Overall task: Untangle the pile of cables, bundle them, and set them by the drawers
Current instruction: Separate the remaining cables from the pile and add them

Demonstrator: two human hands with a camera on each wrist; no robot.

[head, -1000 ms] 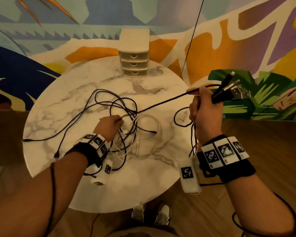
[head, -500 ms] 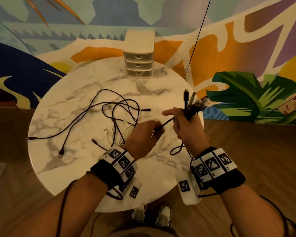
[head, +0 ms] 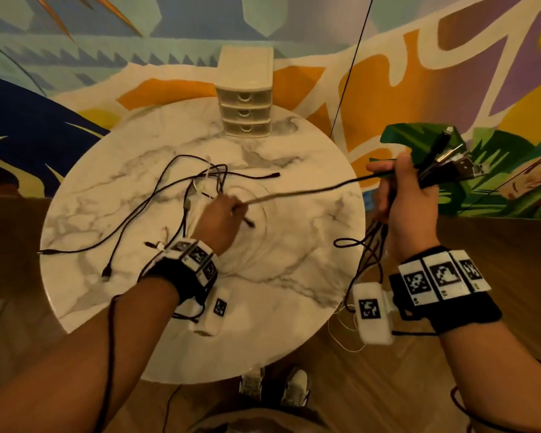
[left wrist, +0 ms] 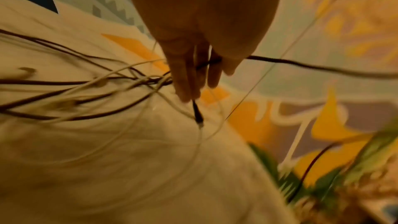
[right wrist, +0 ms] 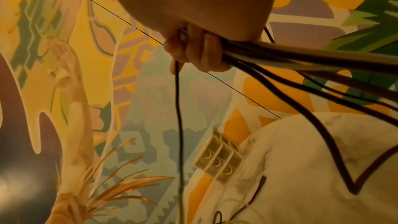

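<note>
Black cable (head: 310,191) stretches between my left hand (head: 221,221), pinching it, and my right hand (head: 403,195), clenching gathered cable ends (head: 444,164).

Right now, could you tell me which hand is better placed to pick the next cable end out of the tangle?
The left hand: it hovers right at the tangled cables on the marble table. The right hand is off the table's edge, gripping the gathered cable ends.

The round desk (head: 294,276) has a smooth, faintly glossy white marble top veined grey. On its far edge the drawer unit (head: 245,95) looks like cream matt plastic. The black cables (head: 156,195) are matt, their USB plugs (head: 463,164) bare shiny metal. Below the desk, wood-plank floor (head: 419,385)
</note>
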